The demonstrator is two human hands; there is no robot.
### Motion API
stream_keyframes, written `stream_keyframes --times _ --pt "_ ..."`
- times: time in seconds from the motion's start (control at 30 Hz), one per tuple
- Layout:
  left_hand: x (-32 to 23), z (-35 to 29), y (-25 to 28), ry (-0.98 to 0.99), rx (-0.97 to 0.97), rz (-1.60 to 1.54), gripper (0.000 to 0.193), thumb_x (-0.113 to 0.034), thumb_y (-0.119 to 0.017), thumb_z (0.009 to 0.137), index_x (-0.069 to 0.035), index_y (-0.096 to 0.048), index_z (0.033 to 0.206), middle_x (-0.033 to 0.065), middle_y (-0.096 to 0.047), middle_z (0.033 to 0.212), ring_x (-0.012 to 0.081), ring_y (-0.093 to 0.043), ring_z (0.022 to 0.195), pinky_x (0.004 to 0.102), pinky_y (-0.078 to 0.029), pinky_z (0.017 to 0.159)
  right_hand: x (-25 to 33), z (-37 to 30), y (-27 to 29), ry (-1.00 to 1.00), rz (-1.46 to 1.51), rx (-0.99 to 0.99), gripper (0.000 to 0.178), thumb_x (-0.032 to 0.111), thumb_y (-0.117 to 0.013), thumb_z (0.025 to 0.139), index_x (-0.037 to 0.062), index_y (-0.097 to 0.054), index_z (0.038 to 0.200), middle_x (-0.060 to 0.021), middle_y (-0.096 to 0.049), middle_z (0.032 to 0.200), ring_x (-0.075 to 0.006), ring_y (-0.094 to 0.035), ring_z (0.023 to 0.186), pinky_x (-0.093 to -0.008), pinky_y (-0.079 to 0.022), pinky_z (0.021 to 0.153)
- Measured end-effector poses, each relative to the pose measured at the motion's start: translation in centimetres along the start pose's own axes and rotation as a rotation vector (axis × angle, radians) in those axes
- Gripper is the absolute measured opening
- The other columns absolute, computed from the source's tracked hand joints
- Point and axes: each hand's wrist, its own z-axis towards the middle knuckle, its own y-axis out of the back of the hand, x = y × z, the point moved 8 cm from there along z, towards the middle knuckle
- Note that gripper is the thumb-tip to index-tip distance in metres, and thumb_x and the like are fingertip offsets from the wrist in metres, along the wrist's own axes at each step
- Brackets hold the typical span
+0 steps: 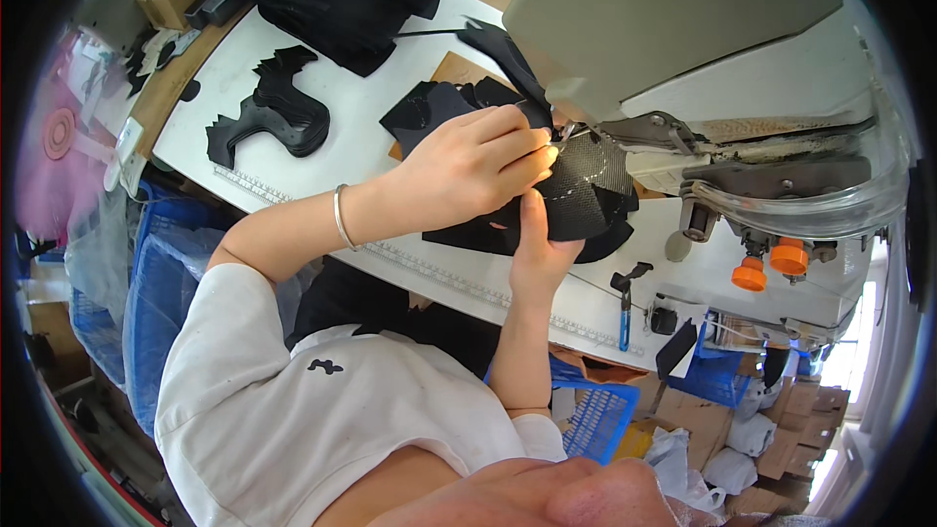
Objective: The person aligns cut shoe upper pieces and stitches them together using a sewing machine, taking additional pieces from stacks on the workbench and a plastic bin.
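Upper left, I see stacked curved black pieces [304, 123] on the white tabletop [355, 113]. Upper right stands the bulky grey sewing machine [673, 24].

Black mesh piece [589, 185], curved, at sewing machine [673, 15]

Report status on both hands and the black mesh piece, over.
Left hand at left edge of black mesh piece, grip unclear. Right hand gripping its near edge, thumb on top. Sewing machine head overhangs; left hand partly blocks view.
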Motion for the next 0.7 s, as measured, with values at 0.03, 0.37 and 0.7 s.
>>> stream_keyframes --times 0.03,0.37,0.7 --pt "0.0 0.0 0.1 0.017 -0.016 0.019 0.031 -0.01 -0.072 0.066 0.001 -0.068 0.094 0.0105 -0.063 0.107 0.0242 -0.058 0.083 0.0321 -0.052 0.067 0.3 0.1 0.0 -0.002 0.002 -0.002 0.02 0.008 -0.063 0.092 -0.0022 -0.062 0.11 -0.0041 -0.064 0.101 -0.0111 -0.059 0.089 -0.0249 -0.046 0.08" --pt "2.1 0.2 0.9 0.048 0.095 -0.056 0.036 -0.009 -0.075 0.07 -0.004 -0.071 0.105 0.0057 -0.061 0.104 0.0231 -0.056 0.087 0.0311 -0.049 0.071 0.0 0.8 0.3 -0.039 0.149 -0.025 0.03 0.003 -0.06 0.091 -0.0043 -0.055 0.12 -0.0088 -0.062 0.113 -0.0144 -0.06 0.098 -0.029 -0.049 0.088" --pt "2.9 0.2 1.7 -0.068 0.153 -0.245 0.026 -0.006 -0.074 0.066 -0.002 -0.073 0.092 0.0073 -0.069 0.1 0.0261 -0.06 0.092 0.0327 -0.054 0.075 -1.1 -0.9 -3.8 -0.176 0.245 0.027 0.019 0.008 -0.059 0.095 -0.0053 -0.058 0.108 -0.0105 -0.064 0.086 -0.0165 -0.063 0.057 -0.0287 -0.058 0.051"
